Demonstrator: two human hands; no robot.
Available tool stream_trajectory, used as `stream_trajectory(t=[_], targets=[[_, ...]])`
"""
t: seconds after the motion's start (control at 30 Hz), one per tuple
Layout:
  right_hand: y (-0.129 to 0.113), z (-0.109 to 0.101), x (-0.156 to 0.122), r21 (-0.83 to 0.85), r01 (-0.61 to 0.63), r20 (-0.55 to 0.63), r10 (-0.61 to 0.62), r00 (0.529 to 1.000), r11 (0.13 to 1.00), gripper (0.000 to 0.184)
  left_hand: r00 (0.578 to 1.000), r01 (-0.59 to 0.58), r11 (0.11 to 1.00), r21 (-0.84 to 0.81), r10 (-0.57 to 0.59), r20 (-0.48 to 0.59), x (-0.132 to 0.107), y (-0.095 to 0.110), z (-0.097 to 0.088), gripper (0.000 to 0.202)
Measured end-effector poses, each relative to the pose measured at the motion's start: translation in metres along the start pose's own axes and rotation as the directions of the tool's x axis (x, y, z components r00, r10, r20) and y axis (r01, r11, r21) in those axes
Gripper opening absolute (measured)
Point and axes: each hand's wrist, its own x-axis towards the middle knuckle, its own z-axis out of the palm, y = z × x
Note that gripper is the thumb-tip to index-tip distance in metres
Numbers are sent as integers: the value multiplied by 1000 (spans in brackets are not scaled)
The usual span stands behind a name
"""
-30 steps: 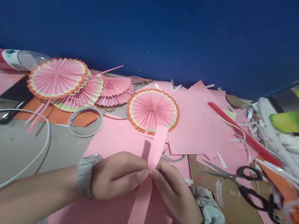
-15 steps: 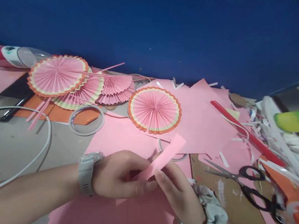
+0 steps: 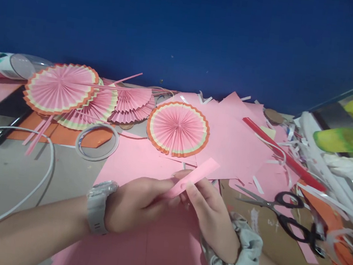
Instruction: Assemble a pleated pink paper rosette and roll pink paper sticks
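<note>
A narrow pink paper strip (image 3: 200, 172) is pinched between my two hands, slanting up to the right. My left hand (image 3: 139, 205), with a grey watch on its wrist, grips the lower end of the strip; its fingertips are partly hidden. My right hand (image 3: 210, 211), wearing a grey-green scrunchie, holds the strip farther up, thumb on top and fingers behind. Large pink paper sheets (image 3: 162, 254) lie beneath both hands. Just beyond them rests a round pleated paper fan (image 3: 178, 128), pink with a cream band and orange edge.
More pleated fans (image 3: 61, 87) overlap at the back left beside a plastic bottle (image 3: 18, 65). A tape roll (image 3: 115, 146) lies before them. To the right are black-handled scissors (image 3: 278, 206), a red strip (image 3: 284, 153) and paper scraps. A white cable (image 3: 47, 177) curves at left.
The strip has tipped to a flatter slant, and my left hand's fingers have closed in nearer to my right hand. The whole view has shifted slightly, with things sitting farther left.
</note>
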Motion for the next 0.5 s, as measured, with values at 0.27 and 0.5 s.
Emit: stream_trajectory(t=[0.27,0.5], targets=[[3,-1,0,-44,-20,23,21,1000,999,31,996,85,996,32,-86,34,-2,2,-3,35],[1,-2,3,-85,114,145,-101,984,990,26,1000,-7,999,-46,8,26,1,-3,-2,23]])
